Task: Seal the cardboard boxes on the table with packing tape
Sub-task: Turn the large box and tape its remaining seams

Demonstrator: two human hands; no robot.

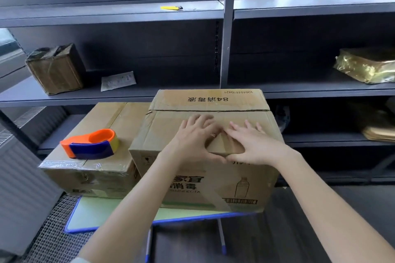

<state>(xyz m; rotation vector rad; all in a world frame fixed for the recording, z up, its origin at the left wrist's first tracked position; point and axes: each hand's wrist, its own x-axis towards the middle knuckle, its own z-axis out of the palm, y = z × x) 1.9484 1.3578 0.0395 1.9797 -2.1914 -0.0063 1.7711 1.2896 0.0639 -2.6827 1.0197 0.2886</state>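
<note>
A single head-worn wide-angle view looks forward and down from just behind the table [96,211]; the big box [205,102] sits near, mid-frame, its top seen from above; the shelves [106,17] face the camera beyond it.

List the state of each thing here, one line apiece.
Large cardboard box: flaps folded down, centre seam looks untaped.
Smaller cardboard box: closed, clear tape over near edge.
Tape dispenser: unheld, lying on smaller cardboard box.
Left hand: flat, pressing large cardboard box top.
Right hand: flat, pressing same top.
</note>
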